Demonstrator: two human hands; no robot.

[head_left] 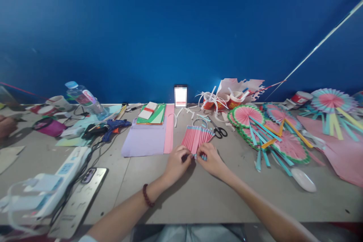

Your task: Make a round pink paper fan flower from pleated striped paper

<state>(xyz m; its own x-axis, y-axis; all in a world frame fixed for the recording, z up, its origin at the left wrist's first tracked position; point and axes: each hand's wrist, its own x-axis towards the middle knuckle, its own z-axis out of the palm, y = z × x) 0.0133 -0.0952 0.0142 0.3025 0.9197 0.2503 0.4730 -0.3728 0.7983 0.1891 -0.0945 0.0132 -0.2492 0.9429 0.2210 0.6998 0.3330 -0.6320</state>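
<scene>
A pink pleated paper fan with blue edges (196, 137) lies on the grey table (198, 196) in front of me. My left hand (177, 162) pinches the fan's near, gathered end from the left, fingers closed on it. My right hand (210, 159) pinches the same end from the right. The two hands almost touch. A beaded bracelet (147, 195) is on my left wrist.
Black scissors (220, 132) lie just right of the fan. Finished paper fans (266, 132) are piled at the right. Lilac and pink sheets (144, 140), a blue glue gun (113, 126), a power strip (56, 181), a phone (85, 191) and a bottle (85, 100) are on the left. A propped phone (180, 96) and paper cups (221, 102) stand at the back.
</scene>
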